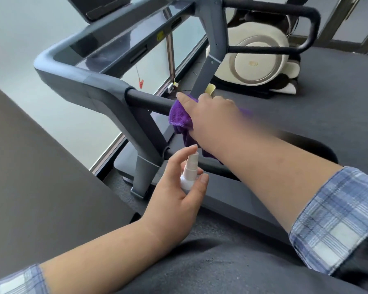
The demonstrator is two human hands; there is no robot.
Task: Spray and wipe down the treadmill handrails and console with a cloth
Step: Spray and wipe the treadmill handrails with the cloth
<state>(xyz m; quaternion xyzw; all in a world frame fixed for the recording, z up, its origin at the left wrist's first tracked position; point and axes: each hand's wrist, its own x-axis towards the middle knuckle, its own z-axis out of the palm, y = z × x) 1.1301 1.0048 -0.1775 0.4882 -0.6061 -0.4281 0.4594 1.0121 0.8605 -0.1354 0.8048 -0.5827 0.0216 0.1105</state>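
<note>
My right hand [210, 117] holds a purple cloth [180, 118] wrapped against the black left handrail [147, 101] of the grey treadmill, with the index finger stretched out along the top. Part of the cloth hangs below the rail. My left hand [174, 196] grips a small white spray bottle [189, 172] lower down, nozzle up, index finger resting on its top. The console [115, 47] with its dark glossy panel lies up and left. The black right handrail [285, 9] loops at the top right.
A white and black exercise machine [259, 58] stands behind the treadmill on the dark floor. Frosted window glass [30, 49] fills the left. A dark slab [30, 166] runs along the lower left. The treadmill deck [232, 198] lies beneath my arms.
</note>
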